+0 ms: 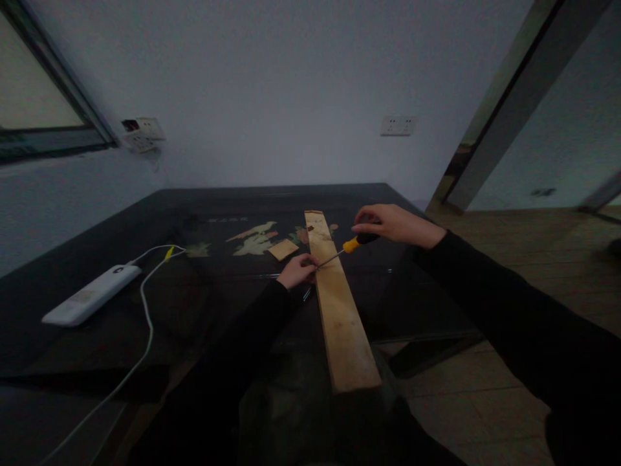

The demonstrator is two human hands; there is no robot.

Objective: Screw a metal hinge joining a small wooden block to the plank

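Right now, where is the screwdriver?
In the head view the screwdriver is mid-table, right of centre: the right hand grips its handle, and its tip reaches the plank beside the left hand.

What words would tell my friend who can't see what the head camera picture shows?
A person's right hand holds a yellow-and-black screwdriver, its tip on a long wooden plank lying on a dark table, where the left hand rests beside the tip. A white power bank with a cable lies to the left.
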